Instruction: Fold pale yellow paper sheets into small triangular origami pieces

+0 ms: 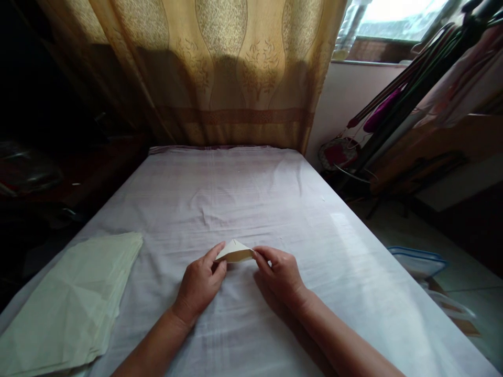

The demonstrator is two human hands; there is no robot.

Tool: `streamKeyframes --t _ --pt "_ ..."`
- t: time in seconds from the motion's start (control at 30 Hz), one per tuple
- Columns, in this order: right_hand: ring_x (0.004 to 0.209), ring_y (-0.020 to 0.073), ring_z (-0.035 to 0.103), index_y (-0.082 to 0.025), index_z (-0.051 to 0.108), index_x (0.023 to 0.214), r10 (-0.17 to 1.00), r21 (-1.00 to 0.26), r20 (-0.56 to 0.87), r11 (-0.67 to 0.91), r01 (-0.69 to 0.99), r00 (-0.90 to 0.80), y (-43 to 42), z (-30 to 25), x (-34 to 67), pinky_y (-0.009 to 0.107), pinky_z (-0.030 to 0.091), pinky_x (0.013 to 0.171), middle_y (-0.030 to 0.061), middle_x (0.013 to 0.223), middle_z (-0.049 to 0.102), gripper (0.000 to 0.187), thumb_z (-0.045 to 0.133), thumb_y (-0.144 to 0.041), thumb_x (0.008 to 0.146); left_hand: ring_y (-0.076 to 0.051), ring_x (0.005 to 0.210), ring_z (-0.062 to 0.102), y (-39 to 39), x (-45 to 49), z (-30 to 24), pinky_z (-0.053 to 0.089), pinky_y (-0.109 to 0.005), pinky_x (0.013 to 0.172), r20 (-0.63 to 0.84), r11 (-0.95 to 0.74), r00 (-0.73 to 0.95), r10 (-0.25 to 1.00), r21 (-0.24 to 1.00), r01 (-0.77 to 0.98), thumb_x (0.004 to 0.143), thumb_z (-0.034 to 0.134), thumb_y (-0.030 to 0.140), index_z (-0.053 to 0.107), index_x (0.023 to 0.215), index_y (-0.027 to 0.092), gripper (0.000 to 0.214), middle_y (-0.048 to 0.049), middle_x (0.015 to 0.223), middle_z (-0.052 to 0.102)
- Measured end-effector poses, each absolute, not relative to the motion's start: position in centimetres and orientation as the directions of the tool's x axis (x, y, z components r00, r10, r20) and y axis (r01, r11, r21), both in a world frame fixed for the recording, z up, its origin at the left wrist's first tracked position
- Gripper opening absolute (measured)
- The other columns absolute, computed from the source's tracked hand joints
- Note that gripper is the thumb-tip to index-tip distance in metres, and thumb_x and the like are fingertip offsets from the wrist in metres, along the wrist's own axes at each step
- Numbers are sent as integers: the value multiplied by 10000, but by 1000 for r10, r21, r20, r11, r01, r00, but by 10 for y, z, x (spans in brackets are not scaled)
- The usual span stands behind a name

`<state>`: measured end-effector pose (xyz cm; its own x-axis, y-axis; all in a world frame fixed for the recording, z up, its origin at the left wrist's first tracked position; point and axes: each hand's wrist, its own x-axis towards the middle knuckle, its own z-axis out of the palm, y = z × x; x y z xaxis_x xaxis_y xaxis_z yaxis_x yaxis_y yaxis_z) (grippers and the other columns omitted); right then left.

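A small folded piece of cream paper is held just above the sheet, its top coming to a point and its near side gaping a little. My left hand pinches its left corner between thumb and fingers. At the right corner, my right hand grips the paper with thumb and forefinger. Off to the left lies a stack of creased, pale paper sheets, apart from both hands.
A pale sheet covers the bed. Behind it hangs a gold patterned curtain. On the right, a dark rack holds bags and clothes, and blue-rimmed plastic containers sit on the floor. Dark furniture stands left.
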<state>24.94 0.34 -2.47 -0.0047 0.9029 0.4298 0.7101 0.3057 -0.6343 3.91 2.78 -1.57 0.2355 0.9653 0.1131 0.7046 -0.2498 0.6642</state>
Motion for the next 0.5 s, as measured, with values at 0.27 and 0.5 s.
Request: streamKeyframes --t 0.27,0.5 --pt "697 200 709 -223 743 929 931 -857 283 137 497 231 35 -19 230 302 553 693 43 790 764 209 605 -316 801 -257 1018 712 56 41 -9 537 -356 911 1 -59 91 996 765 641 860 514 329 722 1162 218 383 -63 1100 759" --pt "646 190 694 -170 738 797 930 -999 49 47 13 365 44 -33 209 286 567 589 62 761 758 338 633 -487 746 -244 1037 705 71 47 -20 548 -341 880 41 -68 61 997 844 532 899 480 414 716 1150 179 417 -87 1113 754"
